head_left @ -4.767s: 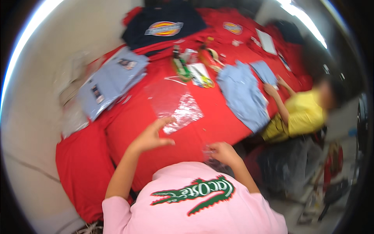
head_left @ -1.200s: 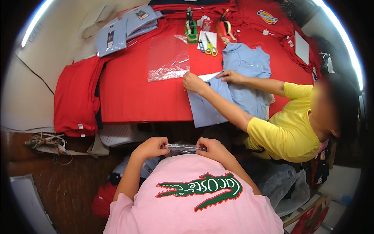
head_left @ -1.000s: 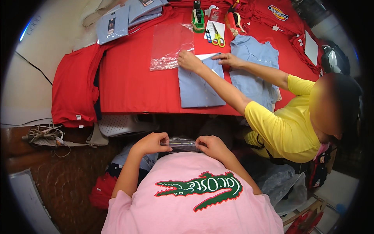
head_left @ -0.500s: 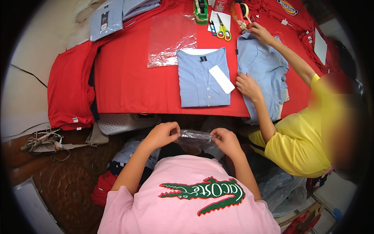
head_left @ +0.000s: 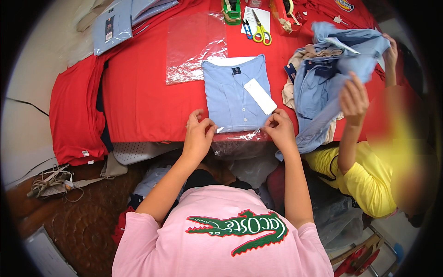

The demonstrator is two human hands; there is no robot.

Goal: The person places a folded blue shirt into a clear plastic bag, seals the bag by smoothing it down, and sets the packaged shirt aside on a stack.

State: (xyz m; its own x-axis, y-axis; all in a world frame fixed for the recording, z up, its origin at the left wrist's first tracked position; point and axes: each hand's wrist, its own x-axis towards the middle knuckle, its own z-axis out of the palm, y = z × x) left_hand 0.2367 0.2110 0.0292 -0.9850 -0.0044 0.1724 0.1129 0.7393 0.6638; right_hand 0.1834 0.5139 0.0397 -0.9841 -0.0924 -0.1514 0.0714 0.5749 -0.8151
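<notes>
A folded light blue shirt (head_left: 228, 101) lies on the red-covered table at its near edge, buttons up, with a blank white hang tag (head_left: 260, 96) on its front. My left hand (head_left: 199, 131) and my right hand (head_left: 279, 129) are at the shirt's two near corners. Between them they pinch the mouth of a clear plastic bag (head_left: 240, 144), whose edge meets the shirt's near end. The rest of the bag hangs down over the table edge. Both hands are closed, thumb against fingers.
A flat clear bag (head_left: 184, 51) lies behind the shirt. Yellow scissors (head_left: 261, 35), blue thread snips (head_left: 248, 28) and tape dispensers (head_left: 231, 11) sit at the back. On the right a co-worker's hands (head_left: 354, 99) lift another blue shirt (head_left: 318, 87). Red garments (head_left: 76, 111) drape at the left.
Both my hands have moved forward with the clear bag, from below the table edge to the near end of the folded shirt. The co-worker has raised and bunched up the other blue shirt.
</notes>
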